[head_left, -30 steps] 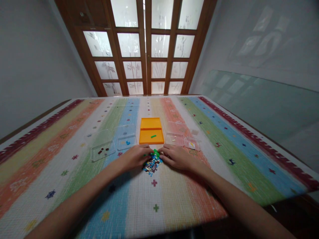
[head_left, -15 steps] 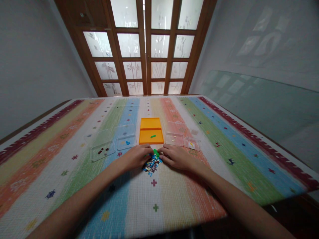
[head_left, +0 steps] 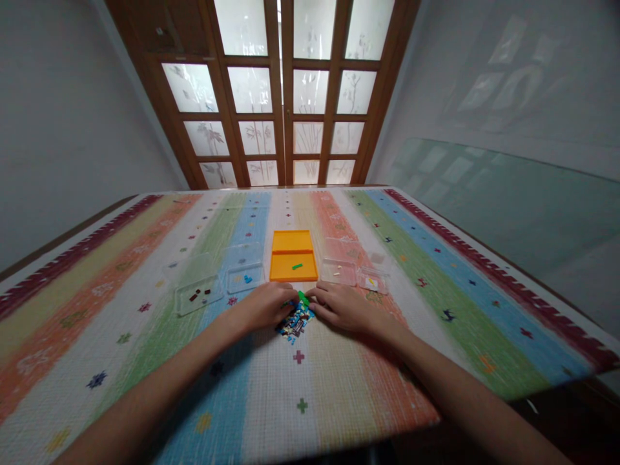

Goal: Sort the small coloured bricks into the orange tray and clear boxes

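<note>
Both my hands rest on a striped cloth over a table (head_left: pixel 436 303), either side of a small pile of tiny coloured pieces (head_left: pixel 295 321). My left hand (head_left: pixel 264 305) has its fingers curled at the pile's left edge. My right hand (head_left: pixel 339 305) pinches a small green piece (head_left: pixel 303 297) at the top of the pile with fingertips together. Just beyond the pile lies an open orange tray (head_left: pixel 292 256) with one green piece (head_left: pixel 297 265) in it.
Clear shallow trays flank the orange one: one with dark pieces (head_left: pixel 199 294), one with a blue piece (head_left: pixel 245 278), one with a pale piece (head_left: pixel 340 271), one with a yellow piece (head_left: pixel 372 280). A glazed wooden door (head_left: pixel 285 90) stands behind the table.
Hardly anything differs; both hands stay at the pile with slight finger shifts, and the view drifts a little.
</note>
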{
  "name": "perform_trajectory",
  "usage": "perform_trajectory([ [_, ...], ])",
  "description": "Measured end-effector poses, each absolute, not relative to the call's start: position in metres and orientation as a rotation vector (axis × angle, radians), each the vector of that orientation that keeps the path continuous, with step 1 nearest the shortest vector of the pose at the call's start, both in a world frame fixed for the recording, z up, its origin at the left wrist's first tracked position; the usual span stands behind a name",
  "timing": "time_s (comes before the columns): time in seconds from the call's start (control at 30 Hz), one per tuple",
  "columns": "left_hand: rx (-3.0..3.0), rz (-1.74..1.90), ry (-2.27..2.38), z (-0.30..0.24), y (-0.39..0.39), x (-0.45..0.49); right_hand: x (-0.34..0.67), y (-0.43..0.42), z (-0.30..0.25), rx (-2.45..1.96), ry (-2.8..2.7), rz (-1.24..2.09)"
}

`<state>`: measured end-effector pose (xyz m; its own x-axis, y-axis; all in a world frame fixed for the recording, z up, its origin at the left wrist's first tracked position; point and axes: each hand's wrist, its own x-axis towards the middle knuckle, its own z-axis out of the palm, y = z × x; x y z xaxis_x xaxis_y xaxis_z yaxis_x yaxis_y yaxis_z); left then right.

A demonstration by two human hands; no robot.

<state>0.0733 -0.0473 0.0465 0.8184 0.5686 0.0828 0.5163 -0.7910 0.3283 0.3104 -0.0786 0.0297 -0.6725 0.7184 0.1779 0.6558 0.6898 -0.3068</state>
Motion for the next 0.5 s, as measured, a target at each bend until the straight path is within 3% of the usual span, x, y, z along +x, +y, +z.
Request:
perform_trajectory([
  [0.5,2.767,0.192,0.856,0.0459,-0.0473,0.0783,0.3095,-0.0794,0.0311,-1.126,-2.623,0.318],
])
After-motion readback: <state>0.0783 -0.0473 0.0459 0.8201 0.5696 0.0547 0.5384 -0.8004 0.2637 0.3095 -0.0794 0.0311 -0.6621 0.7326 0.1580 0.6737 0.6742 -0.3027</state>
